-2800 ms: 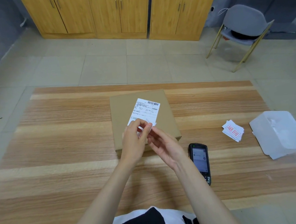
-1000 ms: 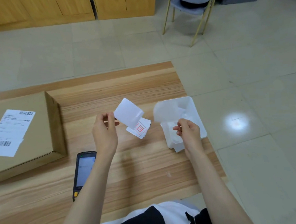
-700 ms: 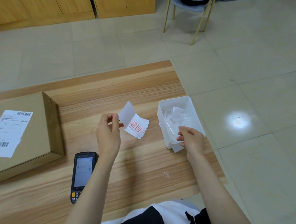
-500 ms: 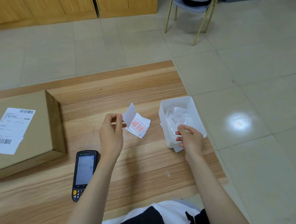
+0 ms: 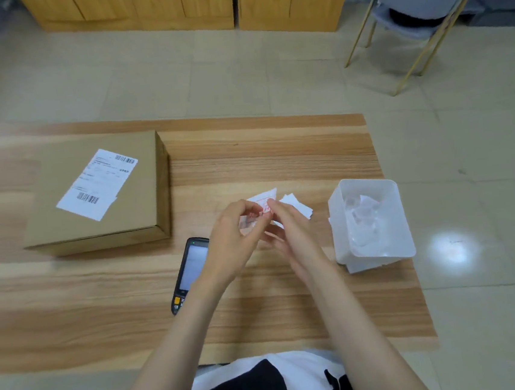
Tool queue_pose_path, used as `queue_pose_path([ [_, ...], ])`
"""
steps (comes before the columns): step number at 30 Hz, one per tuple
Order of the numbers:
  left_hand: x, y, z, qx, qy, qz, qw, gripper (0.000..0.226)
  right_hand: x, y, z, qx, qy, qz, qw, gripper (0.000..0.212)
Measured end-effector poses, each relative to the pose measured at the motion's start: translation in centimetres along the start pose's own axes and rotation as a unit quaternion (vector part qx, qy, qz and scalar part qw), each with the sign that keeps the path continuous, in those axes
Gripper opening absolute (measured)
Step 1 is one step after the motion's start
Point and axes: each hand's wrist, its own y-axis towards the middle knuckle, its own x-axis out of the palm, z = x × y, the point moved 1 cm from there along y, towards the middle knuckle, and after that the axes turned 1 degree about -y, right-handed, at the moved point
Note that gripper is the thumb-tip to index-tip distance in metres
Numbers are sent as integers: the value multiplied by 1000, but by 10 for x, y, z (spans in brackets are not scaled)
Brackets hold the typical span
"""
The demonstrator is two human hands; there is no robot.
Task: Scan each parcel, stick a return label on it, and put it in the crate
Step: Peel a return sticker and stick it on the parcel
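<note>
Above the table (image 5: pixel 277 155), the left hand (image 5: pixel 232 241) and right hand (image 5: pixel 294 232) both pinch one return label (image 5: pixel 263 198), its free corner pointing away. Just beyond lies one small label stack (image 5: pixel 298 208). One parcel (image 5: pixel 142 190) lies flat at the left. One scanner (image 5: pixel 191 270) lies lengthwise toward the person.

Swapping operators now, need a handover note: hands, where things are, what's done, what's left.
Left hand and right hand: both pinch one return label above the table.
Parcel lies at left, bearing only its shipping label. Scanner lies on the table, untouched. Spare labels lie beside the tub of scraps.
Done: label in hand; whether the parcel was scanned cannot be told.
Left: stick label on parcel, crate it. No crate in view.
</note>
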Motion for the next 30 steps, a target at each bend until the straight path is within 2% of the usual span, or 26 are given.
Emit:
queue_pose_path([
  [3, -24, -3, -14, -28, -1, 13, 1000, 22, 20, 5, 8, -5, -38, -8, 999, 11],
  [7, -58, -4, -28, -54, -82, 38, 994, 16, 47, 10, 18, -5, -57, -16, 998, 15],
  [10, -85, -2, -37, -100, -179, 32, 978, 25, 67, 14, 23, 5, -10, -40, 999, 18],
  [13, -115, -1, -47, -103, -231, 22, 967, 30, 91, 17, 29, -1, -10, -46, 999, 19],
  [18, -160, 3, -70, -127, -214, 22, 968, 28, 133, 25, 50, -43, -160, 0, 986, 27],
  [21, -189, 5, -90, -133, -196, 27, 971, 28, 156, 29, 63, -56, -179, 29, 982, 50],
  [22, -200, 5, -97, -133, -192, 29, 972, 28, 164, 31, 66, -67, -179, 34, 981, 52],
  [27, -243, 7, -135, -158, -128, 47, 978, 33, 215, 44, 87, -148, -244, 29, 958, 32],
  [30, -256, 10, -151, -158, -81, 50, 983, 37, 237, 51, 102, -167, -271, 46, 947, 30],
])
